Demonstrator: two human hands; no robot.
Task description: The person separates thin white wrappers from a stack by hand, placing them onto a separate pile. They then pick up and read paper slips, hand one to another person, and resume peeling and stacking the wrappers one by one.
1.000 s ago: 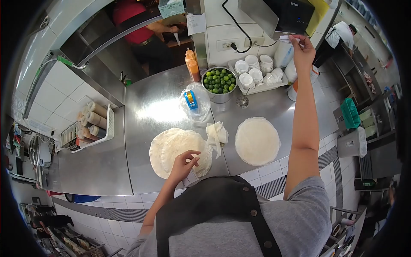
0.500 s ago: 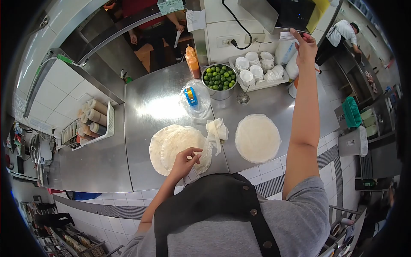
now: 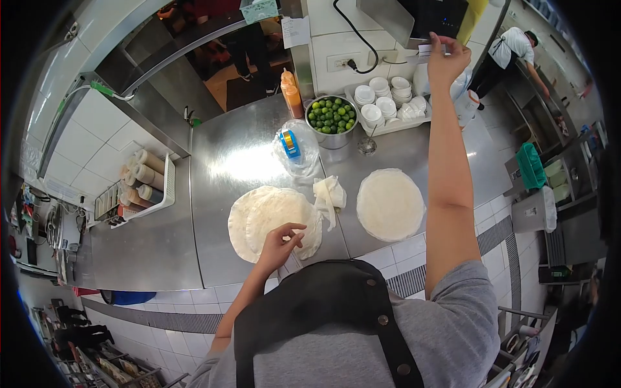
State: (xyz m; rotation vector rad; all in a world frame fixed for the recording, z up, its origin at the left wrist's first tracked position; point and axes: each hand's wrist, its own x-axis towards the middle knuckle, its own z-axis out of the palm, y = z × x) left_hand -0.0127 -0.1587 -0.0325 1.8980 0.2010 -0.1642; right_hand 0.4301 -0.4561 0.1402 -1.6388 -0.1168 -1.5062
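My right hand is stretched far forward to the black printer on the wall. Its fingers pinch the edge of a small white paper slip just below the machine. Close over a stack of round flat tortillas, my left hand hovers with loosely curled fingers apart and nothing in them. A crumpled pale cloth lies beside that stack. Further right is a second pile of tortillas.
A steel pot of limes, an orange squeeze bottle and a blue tape dispenser stand at the back. Small white cups fill a tray nearby. Bottles sit in a white basket at left. A co-worker bends at far right.
My right hand has moved slightly left and up, and the paper slip has shifted left with it. My left hand stays put. The person beyond the pass-through window has moved.
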